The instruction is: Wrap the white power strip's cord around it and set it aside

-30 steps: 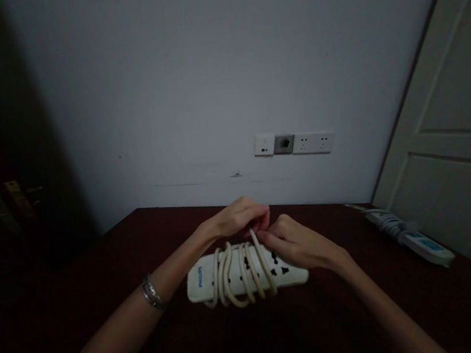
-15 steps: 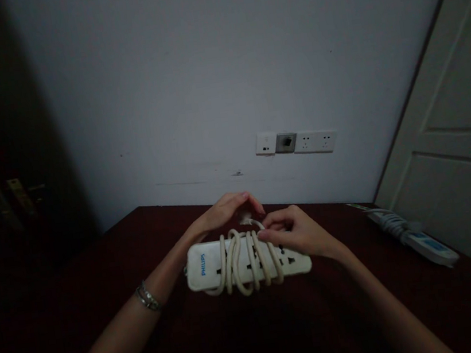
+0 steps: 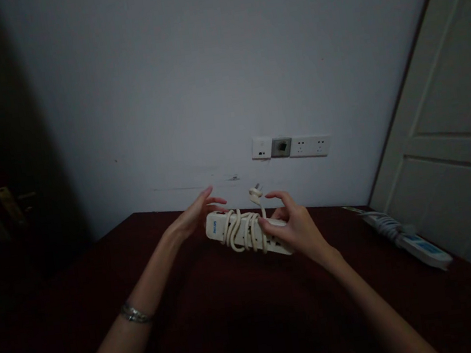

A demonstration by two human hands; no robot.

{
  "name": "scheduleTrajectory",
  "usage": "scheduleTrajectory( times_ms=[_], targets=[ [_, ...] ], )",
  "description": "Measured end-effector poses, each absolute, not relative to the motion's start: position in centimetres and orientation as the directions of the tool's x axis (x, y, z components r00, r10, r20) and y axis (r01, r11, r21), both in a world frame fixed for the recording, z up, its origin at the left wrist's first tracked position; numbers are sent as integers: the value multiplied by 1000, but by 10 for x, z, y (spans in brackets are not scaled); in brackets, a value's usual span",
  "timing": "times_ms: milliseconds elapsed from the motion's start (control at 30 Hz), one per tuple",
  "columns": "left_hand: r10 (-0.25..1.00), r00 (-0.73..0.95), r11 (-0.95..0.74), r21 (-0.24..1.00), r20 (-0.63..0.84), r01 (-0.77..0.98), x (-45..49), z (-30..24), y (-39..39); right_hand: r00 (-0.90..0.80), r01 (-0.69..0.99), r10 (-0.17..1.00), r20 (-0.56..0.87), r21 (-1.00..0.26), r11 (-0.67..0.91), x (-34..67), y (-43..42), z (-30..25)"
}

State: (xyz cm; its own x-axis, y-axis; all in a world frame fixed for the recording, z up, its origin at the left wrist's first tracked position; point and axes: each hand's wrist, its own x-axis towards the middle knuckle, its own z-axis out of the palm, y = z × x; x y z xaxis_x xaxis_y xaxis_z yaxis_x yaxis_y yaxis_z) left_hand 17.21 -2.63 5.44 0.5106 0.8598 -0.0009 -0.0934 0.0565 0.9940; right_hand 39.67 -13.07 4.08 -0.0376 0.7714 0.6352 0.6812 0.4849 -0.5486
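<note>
A white power strip [image 3: 214, 227] with blue lettering hangs in the air, tilted with its right end lower. Its white cord [image 3: 236, 231] is wound round the middle several times. The plug [image 3: 255, 191] sticks up above the strip on a short free length of cord. My right hand [image 3: 291, 224] grips the strip's right part, thumb on the front face. At the strip's left end, my left hand [image 3: 192, 214] has its fingers spread and holds nothing; whether a fingertip touches the strip I cannot tell.
A second power strip [image 3: 423, 250] with its cord wound round it lies at the right of the dark red table [image 3: 187, 333]. Wall sockets [image 3: 309, 146] sit on the wall behind. A pale door [image 3: 448, 113] stands at the right.
The strip has moved away from me and tipped down to the right. My left hand has moved off the plug end to the left and opened; the plug now stands up.
</note>
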Motion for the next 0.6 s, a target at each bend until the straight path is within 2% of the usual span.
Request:
scheduleTrajectory(
  times_ms=[133,200,300,400,500,600],
  targets=[
    [824,557,-15,980,-99,197,177,49,-34,38,789,670,741,-434,435,399,-128,36],
    [806,574,-12,967,-141,254,182,45,-33,36,848,595,803,-340,408,399,-127,33],
    [793,597,37,988,-121,151,190,39,-30,28,906,516,856,-240,348,398,-125,30],
    [809,587,45,999,-39,3,196,35,-31,78,932,516,853,-247,266,400,-121,30],
    [859,505,-33,994,81,-104,201,34,-34,119,933,559,821,-286,220,405,-118,32],
    [897,384,-182,974,221,-135,203,33,-34,90,929,581,809,-278,243,408,-118,34]
  ],
)
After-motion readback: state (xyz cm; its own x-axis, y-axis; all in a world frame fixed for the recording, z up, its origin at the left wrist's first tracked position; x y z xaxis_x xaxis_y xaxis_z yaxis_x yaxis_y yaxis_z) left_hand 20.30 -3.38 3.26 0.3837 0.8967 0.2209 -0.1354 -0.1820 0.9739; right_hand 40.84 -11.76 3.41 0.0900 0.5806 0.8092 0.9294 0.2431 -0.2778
